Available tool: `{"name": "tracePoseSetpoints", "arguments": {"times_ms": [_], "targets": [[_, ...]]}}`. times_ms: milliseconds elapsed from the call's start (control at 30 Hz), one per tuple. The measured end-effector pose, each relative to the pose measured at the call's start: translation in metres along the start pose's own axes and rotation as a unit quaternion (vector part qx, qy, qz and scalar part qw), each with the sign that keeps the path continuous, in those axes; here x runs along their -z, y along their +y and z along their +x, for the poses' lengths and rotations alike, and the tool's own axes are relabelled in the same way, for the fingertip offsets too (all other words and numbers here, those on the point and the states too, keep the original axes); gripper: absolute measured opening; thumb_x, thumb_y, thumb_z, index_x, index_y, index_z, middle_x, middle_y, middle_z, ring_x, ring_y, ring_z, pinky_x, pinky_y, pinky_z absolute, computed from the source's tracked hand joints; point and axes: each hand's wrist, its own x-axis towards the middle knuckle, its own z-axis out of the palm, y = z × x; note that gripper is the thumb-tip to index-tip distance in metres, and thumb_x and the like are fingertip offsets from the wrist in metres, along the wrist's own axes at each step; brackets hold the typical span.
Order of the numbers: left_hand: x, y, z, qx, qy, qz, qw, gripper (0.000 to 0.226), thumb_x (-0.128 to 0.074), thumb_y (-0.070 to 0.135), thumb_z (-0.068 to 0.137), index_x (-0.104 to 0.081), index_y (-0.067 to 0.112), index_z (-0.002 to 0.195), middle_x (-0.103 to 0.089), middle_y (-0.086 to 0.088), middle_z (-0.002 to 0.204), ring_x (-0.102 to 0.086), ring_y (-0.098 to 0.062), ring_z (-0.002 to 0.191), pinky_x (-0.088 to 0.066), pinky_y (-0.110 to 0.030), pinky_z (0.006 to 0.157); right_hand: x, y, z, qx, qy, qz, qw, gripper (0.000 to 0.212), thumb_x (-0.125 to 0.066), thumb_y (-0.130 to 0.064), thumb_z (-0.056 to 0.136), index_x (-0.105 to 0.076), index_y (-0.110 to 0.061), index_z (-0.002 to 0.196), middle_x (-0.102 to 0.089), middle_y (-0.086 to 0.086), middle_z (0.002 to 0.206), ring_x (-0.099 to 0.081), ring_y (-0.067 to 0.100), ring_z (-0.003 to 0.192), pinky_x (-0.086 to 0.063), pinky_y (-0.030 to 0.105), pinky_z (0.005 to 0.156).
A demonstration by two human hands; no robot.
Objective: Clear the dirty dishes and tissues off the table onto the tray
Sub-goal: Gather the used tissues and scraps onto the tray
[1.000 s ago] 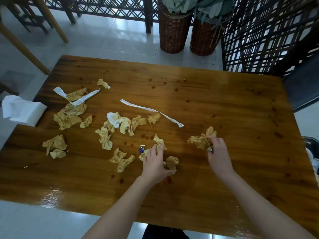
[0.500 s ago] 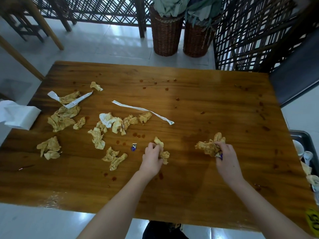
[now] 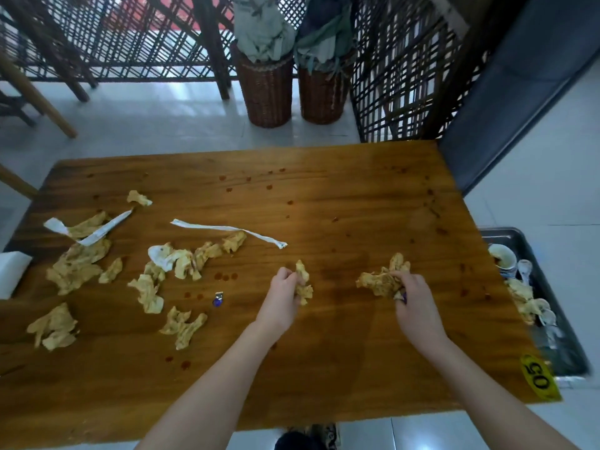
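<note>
My left hand (image 3: 281, 297) grips a small bunch of stained tissues (image 3: 303, 282) just above the wooden table (image 3: 341, 206). My right hand (image 3: 412, 300) is closed on a bigger wad of tissues (image 3: 378, 280), with a bit of purple wrapper at its fingers. Several more crumpled yellowish tissues (image 3: 76, 264) lie over the left half of the table, with two white paper strips (image 3: 227, 229) and a small purple wrapper (image 3: 218, 298). A dark metal tray (image 3: 565, 336) stands off the table's right edge, holding a cup, spoons and tissues.
A white napkin pack (image 3: 11, 274) lies at the table's left edge. Red sauce spots dot the wood. A yellow number sticker (image 3: 539, 376) marks the near right corner. Two wicker baskets (image 3: 269, 89) and a lattice screen stand beyond the far edge.
The view has swung right, bringing the tray into sight. My left hand has gathered the tissues near it and lifted them; my right hand keeps its wad and has shifted slightly right.
</note>
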Motion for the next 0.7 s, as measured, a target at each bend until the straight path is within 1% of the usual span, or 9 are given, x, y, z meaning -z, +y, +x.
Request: {"name": "tracePoseSetpoints", "arguments": {"times_ms": [100,167,233,333,433,533,600,633,700], "targets": [[0.003,0.022,0.021,-0.034,0.003,0.01,0.999,0.033,-0.059,-0.001,0.088,-0.056,0.018,0.115,-0.041,0.006,0.117,-0.046,-0.007,0.1,-0.04,-0.013,0.081,0.018,0.009,0.002,-0.031,0.024,-0.009,0.999,0.055,-0.056,0.006,0.084,-0.049,-0.026,0.128,-0.046,-0.004,0.115,-0.048,0.016,0.112,-0.043,0.023,0.09],[0.006,0.036,0.035,-0.054,-0.001,0.015,0.998,0.035,-0.062,0.001,0.088,-0.057,0.018,0.118,-0.042,0.006,0.119,-0.049,-0.008,0.103,-0.045,-0.016,0.087,0.03,0.014,0.003,-0.054,0.036,-0.017,0.998,0.053,-0.056,0.005,0.085,-0.05,-0.024,0.129,-0.047,0.0,0.118,-0.049,0.018,0.113,-0.045,0.026,0.093],[0.008,0.048,0.049,-0.073,-0.007,0.02,0.997,0.036,-0.064,0.003,0.088,-0.057,0.018,0.119,-0.043,0.006,0.121,-0.051,-0.009,0.107,-0.047,-0.018,0.093,0.04,0.019,0.003,-0.078,0.051,-0.018,0.995,0.053,-0.055,0.004,0.086,-0.049,-0.024,0.129,-0.048,0.001,0.12,-0.048,0.018,0.115,-0.045,0.028,0.095],[0.007,0.066,0.071,-0.097,-0.011,0.019,0.995,0.036,-0.065,0.005,0.087,-0.057,0.019,0.12,-0.041,0.008,0.119,-0.051,-0.008,0.107,-0.042,-0.014,0.087,0.052,0.03,0.007,-0.095,0.064,-0.003,0.993,0.051,-0.051,0.005,0.087,-0.049,-0.025,0.129,-0.047,0.0,0.122,-0.045,0.017,0.117,-0.044,0.029,0.095],[-0.004,0.086,0.087,-0.108,-0.016,0.029,0.994,0.037,-0.065,0.007,0.087,-0.057,0.02,0.121,-0.04,0.011,0.118,-0.05,-0.007,0.105,-0.041,-0.012,0.084,0.061,0.044,0.01,-0.113,0.07,0.005,0.991,0.051,-0.05,0.005,0.087,-0.049,-0.024,0.129,-0.046,0.0,0.122,-0.044,0.018,0.117,-0.044,0.029,0.095],[-0.025,0.109,0.096,-0.121,-0.026,0.035,0.992,0.036,-0.066,0.009,0.087,-0.057,0.022,0.12,-0.036,0.017,0.112,-0.048,-0.003,0.099,-0.038,-0.007,0.077,0.069,0.066,0.008,-0.124,0.087,0.007,0.988,0.051,-0.05,0.005,0.088,-0.048,-0.024,0.129,-0.046,0.0,0.119,-0.046,0.017,0.114,-0.045,0.027,0.092],[-0.042,0.125,0.102,-0.13,-0.031,0.041,0.99,0.035,-0.065,0.01,0.087,-0.058,0.022,0.119,-0.036,0.017,0.11,-0.049,-0.004,0.096,-0.036,-0.005,0.074,0.076,0.087,0.009,-0.13,0.092,0.011,0.987,0.051,-0.05,0.005,0.088,-0.047,-0.024,0.13,-0.045,0.0,0.117,-0.049,0.018,0.109,-0.047,0.025,0.085],[-0.051,0.135,0.105,-0.13,-0.03,0.043,0.99,0.035,-0.065,0.01,0.087,-0.058,0.022,0.119,-0.036,0.017,0.11,-0.049,-0.004,0.095,-0.036,-0.006,0.076,0.081,0.099,0.01,-0.132,0.091,0.013,0.987,0.051,-0.049,0.005,0.088,-0.047,-0.024,0.13,-0.044,0.0,0.117,-0.051,0.019,0.107,-0.048,0.026,0.082],[-0.069,0.158,0.11,-0.129,-0.024,0.045,0.99,0.034,-0.065,0.009,0.088,-0.058,0.021,0.119,-0.036,0.015,0.11,-0.048,-0.004,0.095,-0.038,-0.009,0.081,0.095,0.128,0.014,-0.135,0.088,0.015,0.987,0.05,-0.047,0.006,0.089,-0.047,-0.024,0.129,-0.044,0.001,0.118,-0.052,0.022,0.105,-0.051,0.031,0.081]]}}
